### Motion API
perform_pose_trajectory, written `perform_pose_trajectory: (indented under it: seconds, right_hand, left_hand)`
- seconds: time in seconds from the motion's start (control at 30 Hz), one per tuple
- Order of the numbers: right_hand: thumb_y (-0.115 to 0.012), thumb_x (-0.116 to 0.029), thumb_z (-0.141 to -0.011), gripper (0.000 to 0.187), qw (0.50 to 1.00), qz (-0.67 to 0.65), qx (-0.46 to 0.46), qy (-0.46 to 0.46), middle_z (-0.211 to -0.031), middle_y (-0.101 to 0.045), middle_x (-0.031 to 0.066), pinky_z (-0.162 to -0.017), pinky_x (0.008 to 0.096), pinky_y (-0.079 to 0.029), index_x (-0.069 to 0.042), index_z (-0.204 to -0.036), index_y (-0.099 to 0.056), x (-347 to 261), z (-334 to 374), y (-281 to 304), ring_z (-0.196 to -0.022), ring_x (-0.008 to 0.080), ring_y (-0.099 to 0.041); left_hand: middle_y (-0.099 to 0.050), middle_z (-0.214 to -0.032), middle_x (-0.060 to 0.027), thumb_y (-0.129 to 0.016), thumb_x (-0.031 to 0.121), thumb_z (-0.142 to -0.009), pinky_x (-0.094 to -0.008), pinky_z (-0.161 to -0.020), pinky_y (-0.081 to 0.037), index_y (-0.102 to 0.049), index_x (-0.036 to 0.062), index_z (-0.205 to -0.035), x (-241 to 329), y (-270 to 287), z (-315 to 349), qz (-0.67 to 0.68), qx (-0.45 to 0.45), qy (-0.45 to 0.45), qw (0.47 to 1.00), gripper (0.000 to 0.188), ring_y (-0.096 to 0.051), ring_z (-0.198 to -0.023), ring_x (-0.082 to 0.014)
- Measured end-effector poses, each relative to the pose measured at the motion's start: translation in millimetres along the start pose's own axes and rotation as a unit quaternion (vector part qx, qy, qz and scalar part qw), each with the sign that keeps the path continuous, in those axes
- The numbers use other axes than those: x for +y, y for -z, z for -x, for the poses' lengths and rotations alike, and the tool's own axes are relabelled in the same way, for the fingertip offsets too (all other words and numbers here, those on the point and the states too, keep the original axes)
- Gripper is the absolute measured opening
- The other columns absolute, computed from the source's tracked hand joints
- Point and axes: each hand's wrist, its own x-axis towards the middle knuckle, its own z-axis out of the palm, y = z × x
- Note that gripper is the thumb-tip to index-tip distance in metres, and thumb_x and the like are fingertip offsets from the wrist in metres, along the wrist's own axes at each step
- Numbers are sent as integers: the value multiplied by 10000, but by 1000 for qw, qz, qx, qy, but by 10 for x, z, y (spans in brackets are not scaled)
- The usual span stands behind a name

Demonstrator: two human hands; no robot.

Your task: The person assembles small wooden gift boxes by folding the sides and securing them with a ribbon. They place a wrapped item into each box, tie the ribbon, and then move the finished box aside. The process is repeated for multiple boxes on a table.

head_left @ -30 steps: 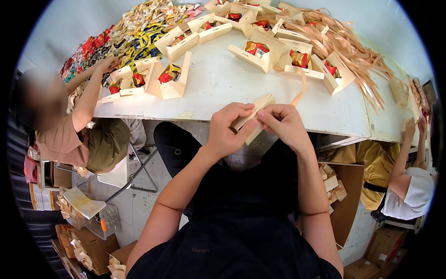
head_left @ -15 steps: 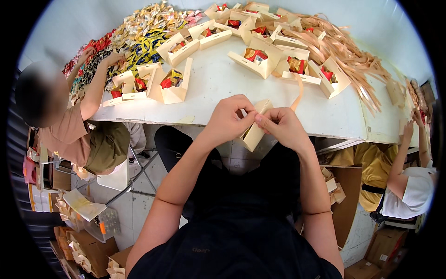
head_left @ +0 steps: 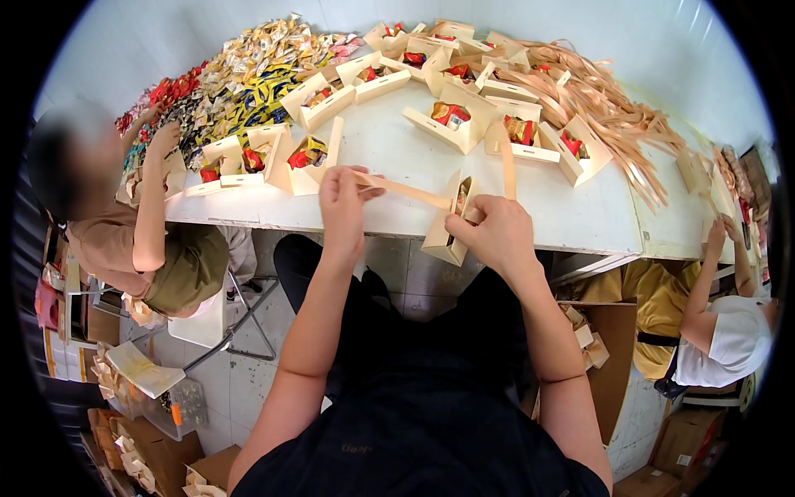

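Note:
A small cream cardboard box (head_left: 445, 245) stands at the table's front edge, tilted, with a slot in its upper side. My right hand (head_left: 499, 234) grips its right side, thumb over the slot. To the left, my left hand (head_left: 342, 203) pinches the end of a peach ribbon (head_left: 406, 191), which stretches taut across to the box's slot. A second length of peach ribbon (head_left: 508, 166) rises behind my right hand toward the filled boxes; whether it is the same strip is hidden by my fingers.
Open cream boxes (head_left: 451, 116) with red and gold packets stand across the table. Loose ribbons (head_left: 604, 108) heap at right, wrapped packets (head_left: 265, 83) at left. One co-worker (head_left: 124, 240) sits left, another (head_left: 720, 331) right. A carton (head_left: 617, 356) stands under the table.
My left hand has moved away from the box to the left, drawing the ribbon out straight. My right hand now grips the box's side. The left co-worker's arms have shifted.

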Motion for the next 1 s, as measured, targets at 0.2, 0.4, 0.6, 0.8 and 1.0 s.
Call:
perform_pose_trajectory:
  seconds: [0.2, 0.4, 0.6, 0.8, 1.0]
  right_hand:
    - [-768, -422, -799, 487, 1000, -30, 7, -1, -589, -586, 154, -614, 451, -504, 9, -661, -587, 52, 7, -71, -586, 338, -603]
    - [-757, -426, -795, 499, 1000, -24, -8, -14, -609, -613, 193, -637, 467, -523, 7, -657, -552, 5, 17, -40, -608, 381, -633]
    - [-769, -405, -799, 470, 998, -65, -12, -9, -634, -639, 201, -646, 457, -532, 19, -693, -596, 35, 0, -52, -619, 373, -648]
    - [-820, -386, -821, 472, 987, -153, -45, -4, -655, -625, 171, -639, 427, -515, 18, -707, -605, 228, -96, -138, -626, 297, -624]
    - [-842, -450, -975, 568, 964, -159, -215, 17, -653, -391, -45, -559, 330, -340, -24, -707, -582, 229, -217, 602, -648, 84, -374]
  left_hand:
    - [-611, -1244, -122, -516, 146, -1143, -362, -959, -516, -575, -24, -1230, 196, -97, 505, -196, 146, -373, 895, 200, -610, -1090, -201]
    - [-610, -776, -72, -654, 131, -1082, -335, -615, -431, -652, -22, -887, 154, -399, 1058, -274, -109, -186, 937, 247, -545, -664, -174]
    - [-636, -791, -15, -615, 221, -1148, -248, -610, -429, -710, -2, -974, -230, -642, 466, -101, -176, 6, 979, 299, -528, -686, -54]
    - [-603, -803, 45, -551, 226, -1182, -228, -627, -445, -690, 11, -1142, -143, -1022, 423, 139, -257, 55, 955, 259, -532, -703, -34]
    - [-597, -850, 40, -539, 227, -1184, -241, -649, -476, -640, 24, -1126, -179, -990, 292, -15, -288, 35, 957, 234, -544, -728, -36]
